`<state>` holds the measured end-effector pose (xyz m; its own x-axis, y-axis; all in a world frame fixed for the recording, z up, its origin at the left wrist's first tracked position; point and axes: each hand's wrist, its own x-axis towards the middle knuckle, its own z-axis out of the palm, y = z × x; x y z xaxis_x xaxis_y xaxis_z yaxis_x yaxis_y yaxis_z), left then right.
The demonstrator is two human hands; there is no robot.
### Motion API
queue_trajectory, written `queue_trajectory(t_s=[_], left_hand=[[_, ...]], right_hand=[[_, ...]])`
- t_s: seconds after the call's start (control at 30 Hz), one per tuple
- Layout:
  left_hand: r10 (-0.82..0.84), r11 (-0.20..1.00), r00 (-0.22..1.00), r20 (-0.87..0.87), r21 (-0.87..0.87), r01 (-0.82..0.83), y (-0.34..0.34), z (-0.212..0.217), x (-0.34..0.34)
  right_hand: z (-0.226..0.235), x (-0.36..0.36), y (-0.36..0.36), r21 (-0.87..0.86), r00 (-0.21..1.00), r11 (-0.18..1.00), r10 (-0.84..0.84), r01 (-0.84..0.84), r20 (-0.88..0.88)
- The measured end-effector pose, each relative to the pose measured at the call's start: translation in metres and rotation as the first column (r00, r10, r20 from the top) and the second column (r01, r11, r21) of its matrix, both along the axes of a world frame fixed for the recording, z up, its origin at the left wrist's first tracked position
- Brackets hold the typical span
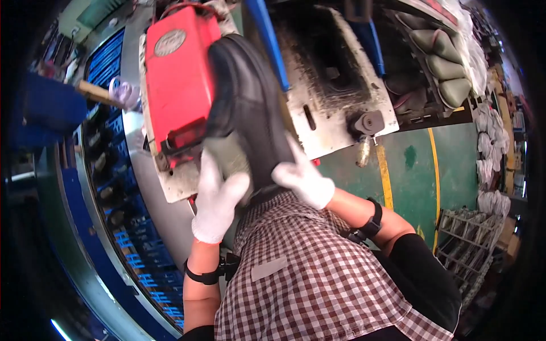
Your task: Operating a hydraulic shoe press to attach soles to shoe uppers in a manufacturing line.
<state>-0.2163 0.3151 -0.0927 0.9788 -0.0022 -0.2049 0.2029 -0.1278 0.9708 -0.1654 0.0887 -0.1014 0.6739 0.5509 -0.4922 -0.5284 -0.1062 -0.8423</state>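
Observation:
A black leather shoe [250, 96], blurred by motion, is held in front of me with its rounded toe pointing away. My right hand [307, 181], in a white glove, grips its right side near the heel end, thumb on top. My left hand [219, 196], gloved too, is closed around a pale green piece [228, 154] at the shoe's left side. That piece looks like a shoe last; blur hides how it joins the shoe. Behind the shoe stands a red machine housing [179, 79], partly covered by it.
A stained white machine plate [324, 128] with a dark opening [335, 62] lies beyond, between blue bars [267, 40]. Several greenish lasts [455, 91] sit on a rack at the far right. To the left runs a metal-edged conveyor [153, 199]. A wire rack [469, 238] stands on the right.

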Motion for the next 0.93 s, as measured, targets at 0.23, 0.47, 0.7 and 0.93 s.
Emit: queue_trajectory(t_s=[0.23,0.47,0.7,0.93], left_hand=[[0.173,0.972,0.947,0.27,-0.202,-0.12,0.008,0.048,0.053],[0.147,0.988,0.861,0.487,-0.119,-0.101,-0.002,0.08,0.106],[-0.005,0.986,0.603,0.798,0.104,-0.129,0.001,0.149,0.169],[-0.572,0.821,0.5,0.651,0.451,0.351,-0.012,0.222,0.258]], right_hand=[[-0.074,0.111,-0.054,-0.059,0.592,0.792,-0.403,0.608,0.698],[-0.071,0.19,-0.058,-0.653,0.558,0.305,0.346,0.693,0.754],[-0.078,0.175,-0.034,-0.661,0.497,0.223,0.502,0.716,0.708],[-0.079,0.17,-0.028,-0.666,0.514,0.236,0.476,0.707,0.714]])
